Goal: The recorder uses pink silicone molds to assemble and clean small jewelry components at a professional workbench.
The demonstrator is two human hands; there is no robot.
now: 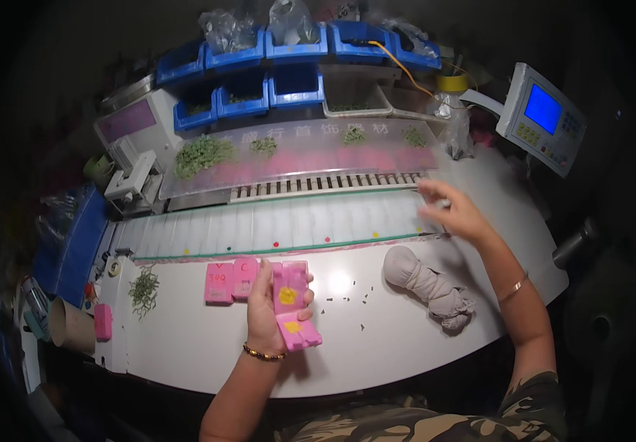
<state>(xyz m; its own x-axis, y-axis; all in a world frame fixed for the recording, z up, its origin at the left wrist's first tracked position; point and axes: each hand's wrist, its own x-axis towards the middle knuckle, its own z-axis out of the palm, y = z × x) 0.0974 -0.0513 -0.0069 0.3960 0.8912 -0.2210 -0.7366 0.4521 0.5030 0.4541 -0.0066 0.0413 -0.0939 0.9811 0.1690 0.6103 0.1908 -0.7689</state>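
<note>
My left hand (pixel 262 317) is closed around a pink rubber mould (pixel 290 283) with yellow patches. Its lower part is bent out toward me at an angle. Just left of that hand, two more pink moulds (pixel 219 283) lie side by side on the white table (pixel 185 353). My right hand (pixel 456 210) is raised over the right end of a long white tray strip (pixel 251 225), thumb and fingers apart, and I see nothing in it. Small dark bits (pixel 347 299) are scattered on the table between my hands.
A grey cloth bundle (pixel 427 287) lies near my right forearm. Green thin pieces (pixel 143 289) sit at the left, with more piles (pixel 204 156) on a clear shelf behind. Blue bins (pixel 296 85) stand at the back. A control panel (pixel 542 118) rises at right.
</note>
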